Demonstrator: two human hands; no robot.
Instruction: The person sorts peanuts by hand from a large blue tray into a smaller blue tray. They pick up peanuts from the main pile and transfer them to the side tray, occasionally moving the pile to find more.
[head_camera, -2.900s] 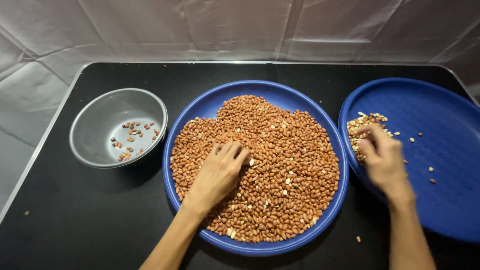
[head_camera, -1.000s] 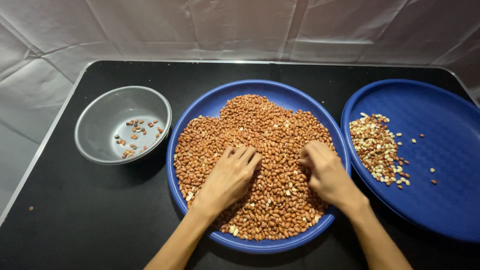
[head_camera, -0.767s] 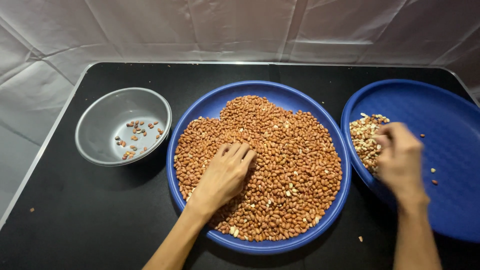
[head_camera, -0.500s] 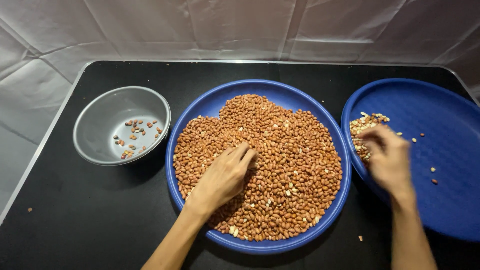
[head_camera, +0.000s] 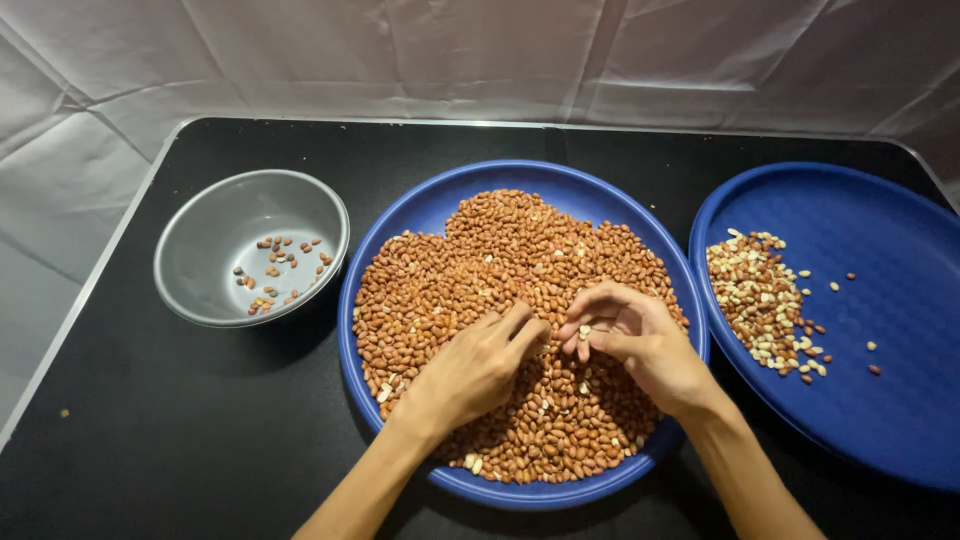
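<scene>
My right hand (head_camera: 640, 345) pinches one pale peanut (head_camera: 585, 331) above the pile of brown peanuts (head_camera: 505, 330). My left hand (head_camera: 470, 365) lies open, holding nothing, beside it. A loose pinch could drop the nut back in.

On my worktop (head_camera: 150, 420): bowl (head_camera: 215, 215) left; peanut tray (head_camera: 420, 215) centre, my left hand (head_camera: 470, 365) and right hand (head_camera: 640, 340) on it; second tray (head_camera: 880, 300) right.

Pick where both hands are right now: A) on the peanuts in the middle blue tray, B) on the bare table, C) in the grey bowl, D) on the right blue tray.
A: the left hand and right hand rest on the peanuts in the middle tray.
</scene>
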